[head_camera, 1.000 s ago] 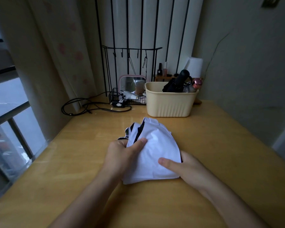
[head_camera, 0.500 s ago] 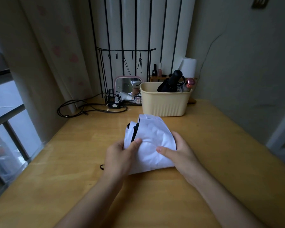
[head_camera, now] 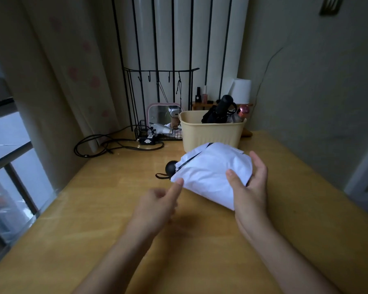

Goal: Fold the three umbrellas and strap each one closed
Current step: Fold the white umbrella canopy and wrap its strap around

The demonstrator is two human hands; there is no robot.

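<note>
the white umbrella lies just right of the frame's centre, its canopy bunched into a loose bundle that slants from the upper left down to the lower right over the wooden table. the right hand grips the bundle's lower right end: the thumb presses on top of the fabric and the fingers curl round its far side, so the cloth sits clamped between them. the left hand, a little blurred, is left of and below the bundle – its index finger is stretched out straight and its tip touches the lower left edge of the canopy; how the other fingers lie cannot be told clearly, and they hold nothing.

the round black handle sticks out at the bundle's left end, with a black wrist loop lying on the table beside it.

just above the umbrella stands a beige basket with a folded black umbrella upright in it – beside that a pink-topped item. left of the basket, a small black box bears a pale mark, too small to read.
</note>
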